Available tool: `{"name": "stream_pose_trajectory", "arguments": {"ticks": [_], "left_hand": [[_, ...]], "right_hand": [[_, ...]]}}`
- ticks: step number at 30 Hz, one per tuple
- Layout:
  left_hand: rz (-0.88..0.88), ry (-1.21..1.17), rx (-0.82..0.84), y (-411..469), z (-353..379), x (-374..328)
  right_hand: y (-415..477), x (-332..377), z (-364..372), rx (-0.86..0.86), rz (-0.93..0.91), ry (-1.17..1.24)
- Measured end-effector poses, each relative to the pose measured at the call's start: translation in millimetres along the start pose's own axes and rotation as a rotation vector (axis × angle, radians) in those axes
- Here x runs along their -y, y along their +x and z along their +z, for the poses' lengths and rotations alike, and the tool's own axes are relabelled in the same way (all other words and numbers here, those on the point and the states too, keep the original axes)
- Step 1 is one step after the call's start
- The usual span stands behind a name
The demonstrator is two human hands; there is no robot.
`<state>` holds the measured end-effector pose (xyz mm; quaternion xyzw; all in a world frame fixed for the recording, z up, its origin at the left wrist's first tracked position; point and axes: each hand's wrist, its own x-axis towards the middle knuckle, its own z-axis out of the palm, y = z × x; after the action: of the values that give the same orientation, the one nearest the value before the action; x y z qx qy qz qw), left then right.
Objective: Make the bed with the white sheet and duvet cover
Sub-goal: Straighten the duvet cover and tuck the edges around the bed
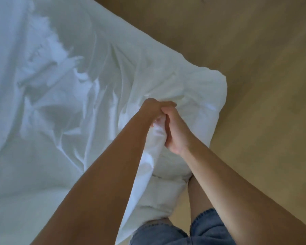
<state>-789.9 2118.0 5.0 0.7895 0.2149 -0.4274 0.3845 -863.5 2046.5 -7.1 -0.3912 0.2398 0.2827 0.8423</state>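
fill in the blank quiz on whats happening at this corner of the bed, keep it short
1. The bunched fabric is ____ in colour.
2. It is gripped by ____ hands, the left hand and the right hand.
3. The shorts at the lower edge are blue ____.
4. The tan surface to the right of the bed is the ____.

Missing words: white; two; denim; floor

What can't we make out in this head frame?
Head view only:
Sheet or duvet cover: the white fabric shows no telling seam.
The mattress and bed frame: covered by that fabric.
Fingertips of left hand: buried in fabric, behind right hand.
Bed's far side: cut by left and top edges.
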Motion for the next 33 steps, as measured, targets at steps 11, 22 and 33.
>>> {"name": "stream_pose_trajectory", "arguments": {"ticks": [11, 22, 33], "left_hand": [[-0.024, -0.399, -0.244, -4.9, -84.9, -51.2], [0.297, 0.874, -0.489, 57.2, -88.9, -51.0], [0.198, -0.28, -0.655, 115.5, -164.4, -47.8]], "right_hand": [[46.4, 19.8, -40.9, -0.345, -0.261, -0.785], [116.0, 97.3, -1.8, -0.259, -0.496, -0.658], [160.2, 61.8, 12.4, -0.219, -0.245, -0.951]]}}
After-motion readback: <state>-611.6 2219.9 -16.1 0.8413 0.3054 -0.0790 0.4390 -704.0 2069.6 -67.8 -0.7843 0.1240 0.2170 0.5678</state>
